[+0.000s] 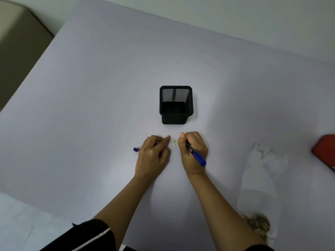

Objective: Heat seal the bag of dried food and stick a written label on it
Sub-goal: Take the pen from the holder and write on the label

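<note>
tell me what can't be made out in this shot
All in the head view:
- label: print too small to read; its right part lies under the right hand.
- pen tip: hidden by that hand's fingers, so contact with the label is unclear.
- red object: cut off by the right edge; unidentifiable.
- bag: its top blends into the table; sealed or not, cannot tell.

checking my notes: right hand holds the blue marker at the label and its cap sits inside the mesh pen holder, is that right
Not quite: the head view shows the cap lying on the table left of the left hand, not inside the mesh pen holder. The right hand does hold the blue marker at the label.
</note>
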Tool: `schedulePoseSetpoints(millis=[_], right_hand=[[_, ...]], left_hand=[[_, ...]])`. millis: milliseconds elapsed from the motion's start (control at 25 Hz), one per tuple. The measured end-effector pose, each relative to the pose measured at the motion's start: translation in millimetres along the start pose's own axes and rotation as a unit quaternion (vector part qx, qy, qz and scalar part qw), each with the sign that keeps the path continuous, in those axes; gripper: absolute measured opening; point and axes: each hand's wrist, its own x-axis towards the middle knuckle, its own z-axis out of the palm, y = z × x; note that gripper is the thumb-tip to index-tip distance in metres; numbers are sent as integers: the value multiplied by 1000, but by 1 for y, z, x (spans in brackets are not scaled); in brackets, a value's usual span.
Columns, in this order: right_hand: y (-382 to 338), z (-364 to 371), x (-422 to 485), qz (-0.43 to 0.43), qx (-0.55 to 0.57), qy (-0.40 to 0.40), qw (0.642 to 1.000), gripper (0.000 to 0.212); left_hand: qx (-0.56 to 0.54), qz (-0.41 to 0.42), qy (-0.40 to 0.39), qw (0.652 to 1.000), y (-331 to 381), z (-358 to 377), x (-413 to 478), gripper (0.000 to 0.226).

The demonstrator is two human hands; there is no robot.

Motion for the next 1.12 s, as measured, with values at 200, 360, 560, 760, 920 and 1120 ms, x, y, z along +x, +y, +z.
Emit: schedulePoseSetpoints(millis=[200,360,560,760,920,1120], right_hand=[[-1,0,-1,-22,-4,-16,1000,45],[0,-1,-1,5,14,-19,1000,43],[0,-1,-1,7,16,-24,1000,41],[-2,-2,0,10,21,-21,1000,38],[-2,-2,0,12,24,-26,999,40],[-1,-2,-1,19,10,-30,999,31]], left_hand=[[-4,-2,-4,1000,0,0,-1,29],[-3,23,2,1000,1,-2,0,28],[17,49,-5,999,0,-2,0,27],[34,51,-14,998,-2,0,0,28],[33,49,-15,998,-3,1,0,26],[29,49,-12,998,-3,1,-1,26]])
